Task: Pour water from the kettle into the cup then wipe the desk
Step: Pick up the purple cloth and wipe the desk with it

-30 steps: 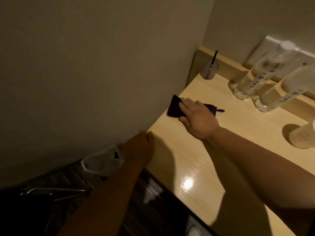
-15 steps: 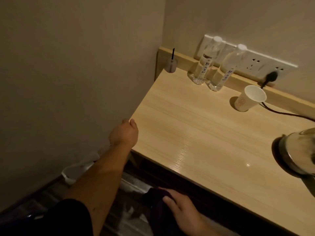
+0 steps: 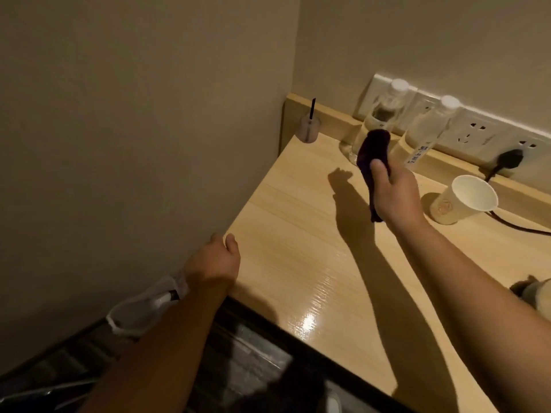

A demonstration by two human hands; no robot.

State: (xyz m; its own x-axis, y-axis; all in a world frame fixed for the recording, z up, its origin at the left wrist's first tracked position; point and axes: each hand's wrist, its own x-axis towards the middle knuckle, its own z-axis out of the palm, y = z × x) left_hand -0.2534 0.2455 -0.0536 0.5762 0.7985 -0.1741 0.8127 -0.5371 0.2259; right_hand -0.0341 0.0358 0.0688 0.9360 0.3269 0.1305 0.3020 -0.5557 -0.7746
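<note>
Wooden desk (image 3: pixel 298 248): paper cup (image 3: pixel 465 201), inside unreadable; two clear bottles (image 3: pixel 423 135), contents unclear. Right hand (image 3: pixel 393 198) clamps dark cloth (image 3: pixel 372 150); left hand (image 3: pixel 217 260) loosely curled, empty.

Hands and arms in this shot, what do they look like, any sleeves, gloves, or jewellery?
Both arms are bare from the frame edge down to the hands, with no sleeves showing. The left hand and the right hand wear no gloves, and no watch, bracelet or ring shows on the sides facing the camera. The dim, warm lighting hides finer detail.
</note>
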